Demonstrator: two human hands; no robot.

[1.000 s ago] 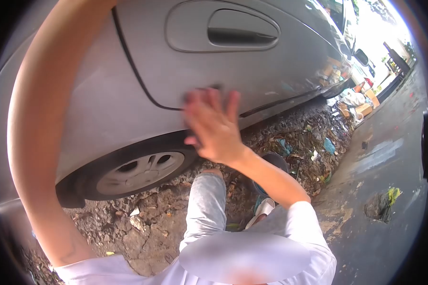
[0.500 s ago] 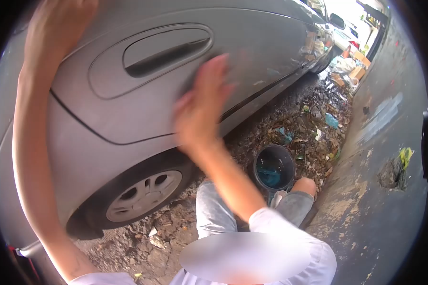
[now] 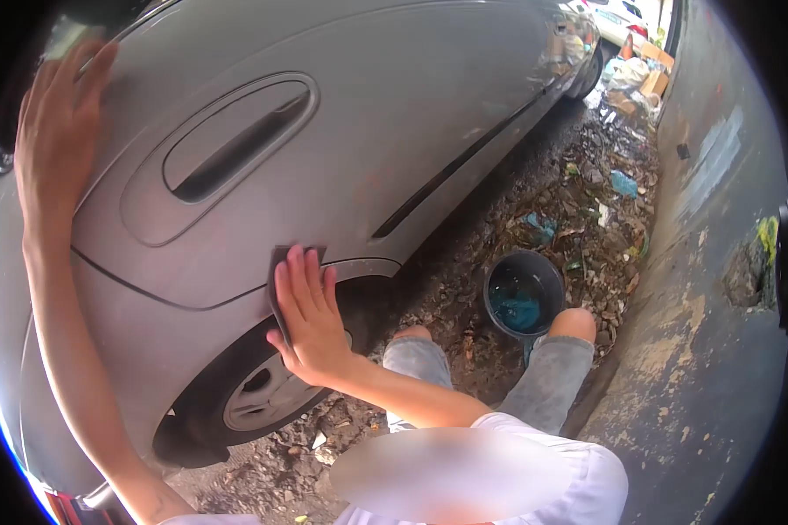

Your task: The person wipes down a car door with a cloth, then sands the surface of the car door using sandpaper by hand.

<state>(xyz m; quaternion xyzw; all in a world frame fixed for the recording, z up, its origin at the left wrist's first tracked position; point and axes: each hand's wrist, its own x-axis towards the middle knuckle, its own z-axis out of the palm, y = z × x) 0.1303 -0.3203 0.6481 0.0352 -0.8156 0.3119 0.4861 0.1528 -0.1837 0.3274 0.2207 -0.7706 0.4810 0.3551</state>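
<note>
My right hand presses a dark sheet of sandpaper flat on the grey car's body, at the edge of the rear wheel arch. Fingers lie along the sheet, with the thumb at its lower edge. Up at the left, my left hand rests on the car's upper bodywork, fingers extended and holding nothing visible. Between the two hands is the door handle in its oval recess. Below my right hand sits the wheel, partly covered by the hand.
A dark bucket with bluish contents stands near my knees. Leaves and litter cover the ground between the car and a stained grey wall. Boxes and bags are piled at the far end, near a white car.
My right hand has moved down and left from the door panel to the wheel arch, and the sandpaper now shows clearly. The view has shifted, bringing my left hand fully into sight.
</note>
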